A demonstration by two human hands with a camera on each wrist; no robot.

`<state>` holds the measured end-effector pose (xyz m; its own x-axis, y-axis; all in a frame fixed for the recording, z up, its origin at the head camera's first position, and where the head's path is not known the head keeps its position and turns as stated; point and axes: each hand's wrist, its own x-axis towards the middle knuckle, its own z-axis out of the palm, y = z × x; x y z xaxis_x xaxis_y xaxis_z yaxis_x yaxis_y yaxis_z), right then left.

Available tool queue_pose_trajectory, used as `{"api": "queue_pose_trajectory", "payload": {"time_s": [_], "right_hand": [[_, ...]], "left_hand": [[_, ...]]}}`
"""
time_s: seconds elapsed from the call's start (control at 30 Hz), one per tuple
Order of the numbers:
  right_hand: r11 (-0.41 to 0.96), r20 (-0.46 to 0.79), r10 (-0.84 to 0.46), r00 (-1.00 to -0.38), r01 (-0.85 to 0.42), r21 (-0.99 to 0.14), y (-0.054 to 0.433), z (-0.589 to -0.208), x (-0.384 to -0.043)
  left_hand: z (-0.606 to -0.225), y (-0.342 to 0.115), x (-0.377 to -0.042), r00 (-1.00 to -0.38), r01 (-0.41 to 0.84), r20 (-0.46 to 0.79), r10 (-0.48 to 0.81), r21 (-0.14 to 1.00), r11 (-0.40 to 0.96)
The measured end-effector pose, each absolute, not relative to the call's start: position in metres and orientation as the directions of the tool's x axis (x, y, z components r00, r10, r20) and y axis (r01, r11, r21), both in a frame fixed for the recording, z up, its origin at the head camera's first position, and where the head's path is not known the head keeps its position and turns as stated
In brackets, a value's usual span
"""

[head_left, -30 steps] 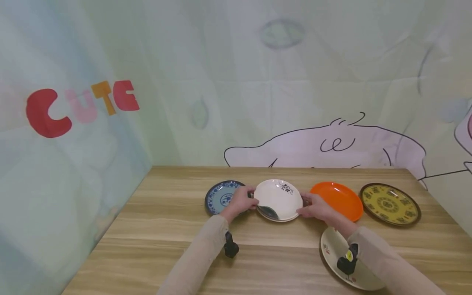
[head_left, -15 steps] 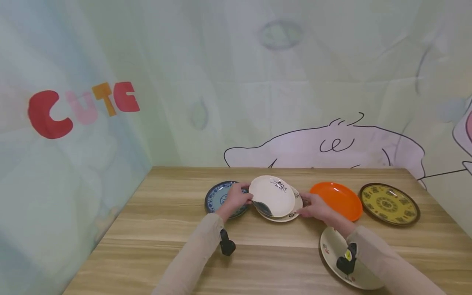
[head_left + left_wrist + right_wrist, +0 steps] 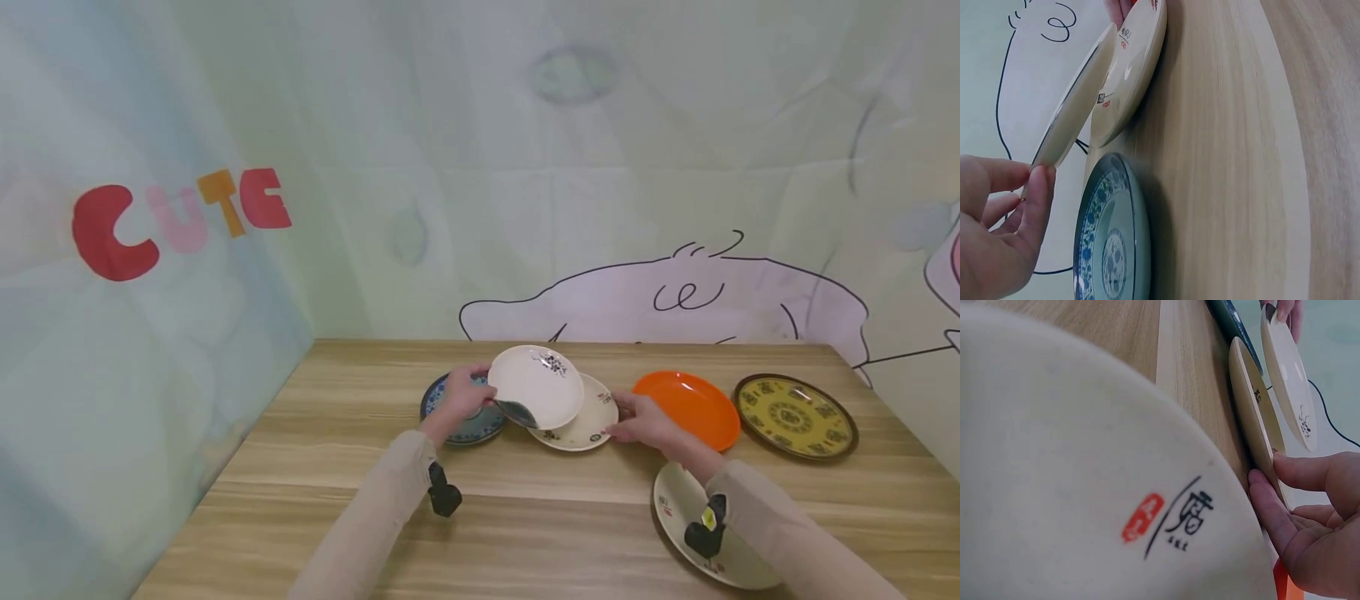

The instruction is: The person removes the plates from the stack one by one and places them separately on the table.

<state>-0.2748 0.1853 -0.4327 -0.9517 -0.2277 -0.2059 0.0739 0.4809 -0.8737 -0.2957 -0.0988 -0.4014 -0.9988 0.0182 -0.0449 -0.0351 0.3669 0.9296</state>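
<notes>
My left hand (image 3: 463, 398) pinches the left rim of a white plate (image 3: 536, 387) with a dark floral sprig and a green leaf-shaped patch. In the left wrist view that white plate (image 3: 1075, 97) is raised and tilted, thumb and fingers at its edge. Below it, partly covered, lies a cream plate (image 3: 592, 423) with small printed marks. My right hand (image 3: 641, 421) holds the cream plate's right rim; the right wrist view shows the thumb on top of the edge and fingers beneath. A blue patterned plate (image 3: 1113, 244) sits on the table under my left hand.
Right of my right hand lie an orange plate (image 3: 693, 408) and a yellow plate (image 3: 795, 417) with a dark rim. A larger cream plate (image 3: 682, 517) is under my right forearm. The wooden table (image 3: 525, 542) meets a printed curtain (image 3: 375, 208) behind.
The white plate has lifted off the cream plate and moved left with my left hand, uncovering more of the cream plate. My right hand has stayed at the cream plate's rim.
</notes>
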Motion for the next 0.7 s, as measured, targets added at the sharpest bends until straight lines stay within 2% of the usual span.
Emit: {"api": "queue_pose_trajectory", "payload": {"time_s": [0.23,0.57,0.7], "right_hand": [[0.498,-0.200,-0.225,-0.954,0.064,-0.865,0.185,-0.433,-0.275],[0.494,-0.200,-0.231,-0.952,0.062,-0.867,0.185,-0.432,-0.274],[0.502,-0.201,-0.240,-0.950,0.055,-0.863,0.185,-0.431,-0.274]], "left_hand": [[-0.397,-0.118,-0.293,-1.000,-0.022,-0.025,0.003,0.926,0.377],[-0.388,-0.154,-0.292,-0.995,-0.089,-0.065,-0.069,0.901,0.425],[-0.387,-0.172,-0.293,-0.995,-0.072,-0.034,-0.093,0.895,0.441]]}}
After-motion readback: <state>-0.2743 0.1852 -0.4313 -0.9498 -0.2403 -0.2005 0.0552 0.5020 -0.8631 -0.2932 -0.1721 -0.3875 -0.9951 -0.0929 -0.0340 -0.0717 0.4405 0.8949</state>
